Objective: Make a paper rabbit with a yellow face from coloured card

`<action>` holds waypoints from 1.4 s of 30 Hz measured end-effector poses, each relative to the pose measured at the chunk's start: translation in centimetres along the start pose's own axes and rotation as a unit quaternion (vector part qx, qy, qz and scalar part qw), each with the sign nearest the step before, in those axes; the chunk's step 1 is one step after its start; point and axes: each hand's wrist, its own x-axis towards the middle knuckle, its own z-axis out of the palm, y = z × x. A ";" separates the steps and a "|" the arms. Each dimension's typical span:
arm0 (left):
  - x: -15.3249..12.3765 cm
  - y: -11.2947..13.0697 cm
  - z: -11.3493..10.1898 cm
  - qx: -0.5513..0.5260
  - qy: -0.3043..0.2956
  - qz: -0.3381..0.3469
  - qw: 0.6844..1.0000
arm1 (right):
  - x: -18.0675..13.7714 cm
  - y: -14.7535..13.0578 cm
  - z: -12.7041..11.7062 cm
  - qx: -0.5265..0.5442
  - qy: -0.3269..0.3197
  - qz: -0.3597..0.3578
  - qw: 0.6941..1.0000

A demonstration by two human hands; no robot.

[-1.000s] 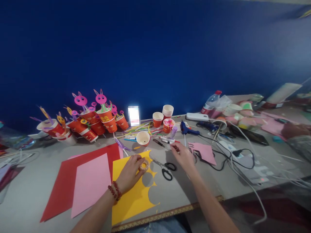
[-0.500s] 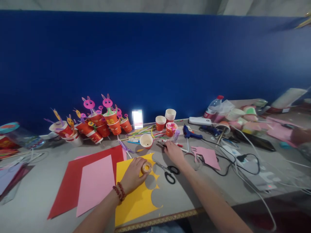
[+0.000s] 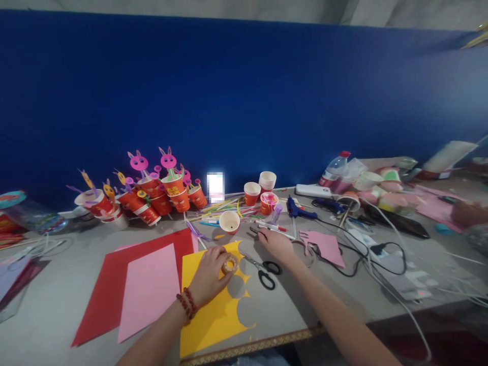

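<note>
My left hand (image 3: 211,272) is closed around a small tan tape roll (image 3: 230,264), pressing it on the yellow paper (image 3: 208,310). Round cut-outs run along that sheet's right edge. My right hand (image 3: 276,241) pinches a dark pen (image 3: 254,231), its fingertips low over the table beside other pens (image 3: 271,226). Between the hands lie black-handled scissors (image 3: 267,272), blades slightly apart. Just behind the yellow sheet stands a white-rimmed paper cup (image 3: 229,222).
Red paper (image 3: 97,305) and pink paper (image 3: 148,290) lie on the left. Decorated red cups (image 3: 177,198) stand behind. To the right are a blue glue gun (image 3: 301,209), a pink paper scrap (image 3: 326,246), cables and a power strip (image 3: 396,272). Another person's hand (image 3: 465,216) is at far right.
My right hand has drawn slightly back toward me, with the dark pen now showing more clearly in its fingers. My left hand and the tape roll have stayed in place.
</note>
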 end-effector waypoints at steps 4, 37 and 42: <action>0.0 0.0 0.0 0.005 0.002 0.000 1.000 | 0.2 -0.1 0.0 -0.021 -0.012 0.007 1.000; 0.7 1.7 -2.1 0.055 -0.043 0.083 0.994 | -6.5 -6.3 -3.0 0.121 -0.092 -0.219 0.964; -1.1 1.8 -3.5 0.021 -0.015 0.009 1.000 | -7.3 -3.7 -3.9 0.007 -0.066 -0.207 0.976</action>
